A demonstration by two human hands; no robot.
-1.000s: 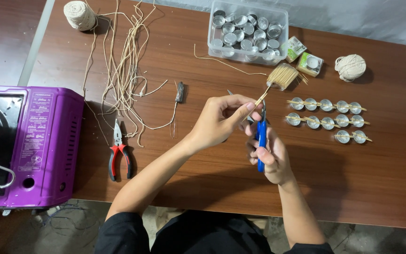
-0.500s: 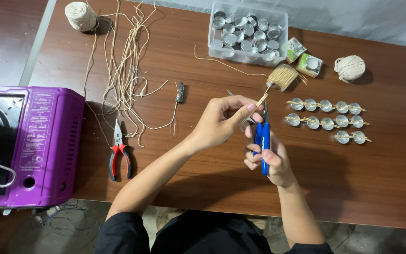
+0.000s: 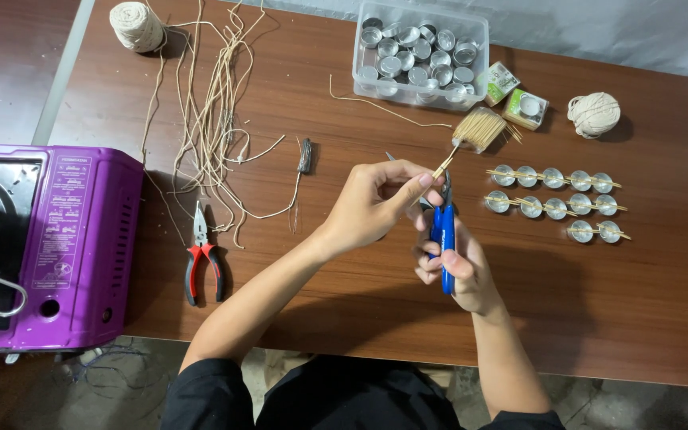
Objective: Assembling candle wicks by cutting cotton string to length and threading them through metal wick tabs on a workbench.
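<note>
At the centre of the frame, a thin pale wooden stick (image 3: 439, 170) is pinched between the thumb and forefinger of the left hand (image 3: 376, 203). The right hand (image 3: 455, 267) grips blue-handled cutters (image 3: 444, 239), fingers wrapped tight, jaws at the stick. Just beyond lie a bundle of sticks (image 3: 479, 127) and rows of small metal cups (image 3: 555, 193). Red pliers (image 3: 201, 255) lie at left.

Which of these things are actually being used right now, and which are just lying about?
In use: left hand pinching a thin wooden stick; right hand gripping blue snips.

Lying about: red pliers, purple stove, twine balls, tub of metal cups.
</note>
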